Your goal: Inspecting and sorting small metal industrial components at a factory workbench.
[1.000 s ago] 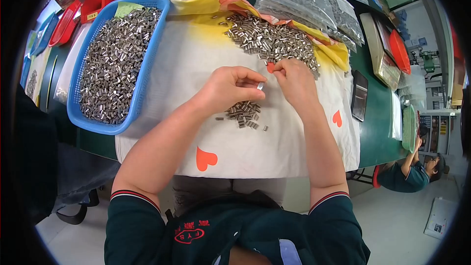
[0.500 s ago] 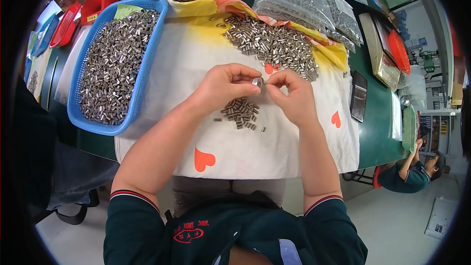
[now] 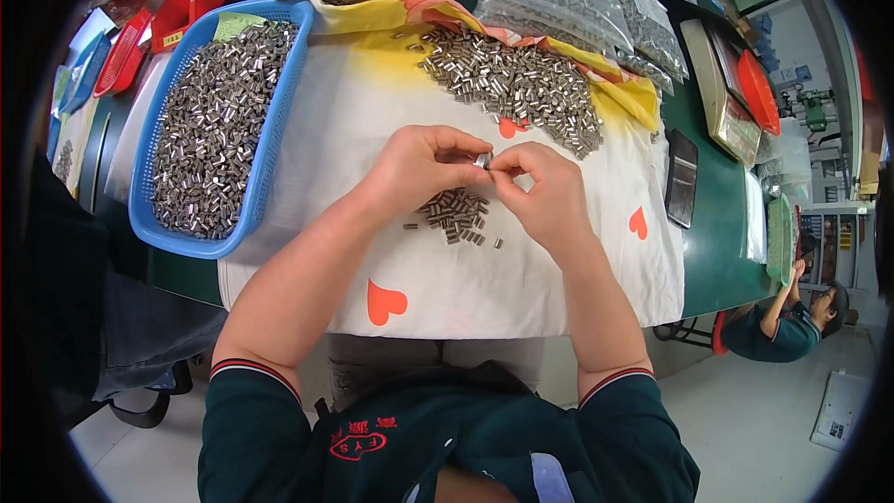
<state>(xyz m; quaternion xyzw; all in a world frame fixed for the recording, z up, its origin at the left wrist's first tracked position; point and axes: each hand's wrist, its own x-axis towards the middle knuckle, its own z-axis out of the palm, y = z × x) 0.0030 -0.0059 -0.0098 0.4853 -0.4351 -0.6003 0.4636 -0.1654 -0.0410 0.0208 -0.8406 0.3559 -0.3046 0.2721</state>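
Note:
My left hand (image 3: 414, 166) is closed, its thumb and fingertips pinching a small shiny metal ring-like part (image 3: 482, 159). From the right, my right hand (image 3: 540, 184) meets it, thumb and forefinger pressed together at the part's edge; whatever lies between those fingertips is too small to make out. Just below both hands, a little heap of short metal sleeves (image 3: 456, 214) lies on the white cloth (image 3: 494, 293). Farther back on the cloth spreads a larger pile of similar metal sleeves (image 3: 517, 79).
A blue basket (image 3: 256, 205) full of small metal pieces stands at the left. Plastic bags of metal parts (image 3: 549, 0) line the back. At the right, a dark phone-like slab (image 3: 682, 179) lies on the green table (image 3: 717, 251). Another person (image 3: 782, 326) sits far right.
My right hand has moved left, so its fingertips now touch the metal part in my left hand. The left hand has barely shifted.

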